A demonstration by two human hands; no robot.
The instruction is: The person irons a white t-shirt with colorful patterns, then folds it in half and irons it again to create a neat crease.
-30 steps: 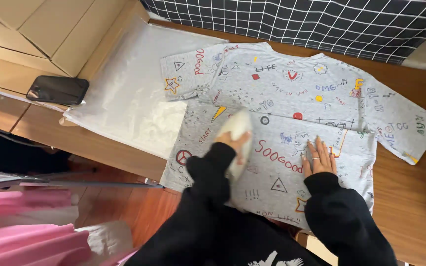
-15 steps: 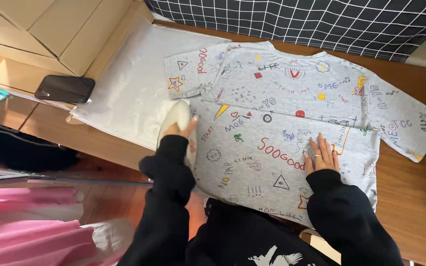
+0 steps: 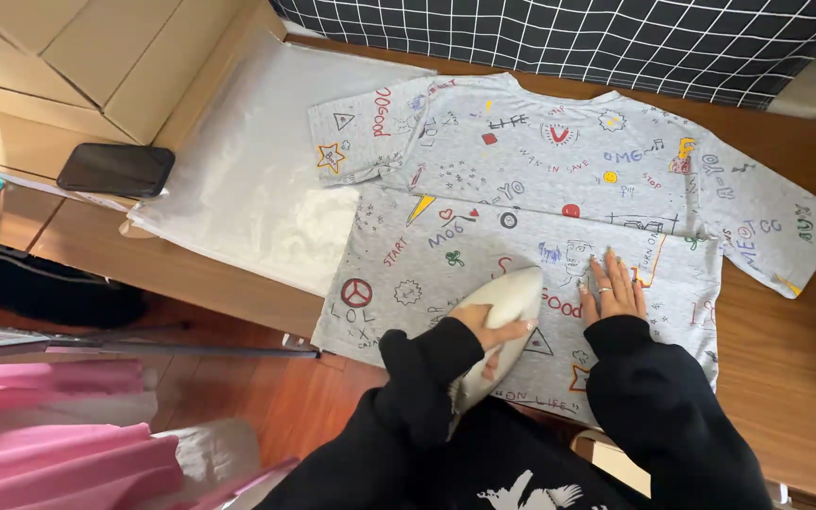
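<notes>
A grey T-shirt (image 3: 559,179) covered in coloured doodles lies spread on the wooden table (image 3: 786,359), its bottom half folded up. My left hand (image 3: 485,328) grips a white iron (image 3: 501,326), which rests on the shirt's lower middle, nose pointing up and right. My right hand (image 3: 612,290) lies flat with fingers spread on the fabric just right of the iron, pressing the shirt down. Both arms wear black sleeves.
A clear plastic bag (image 3: 257,170) lies left of the shirt. A black phone (image 3: 115,169) and cardboard boxes (image 3: 96,57) sit at the far left. A dark grid-patterned cloth (image 3: 616,38) runs along the back. Pink fabric (image 3: 49,444) hangs at lower left.
My left hand swept the iron from the shirt's middle to its left edge, then back right to the lower middle beside my right hand. The right hand stayed put.
</notes>
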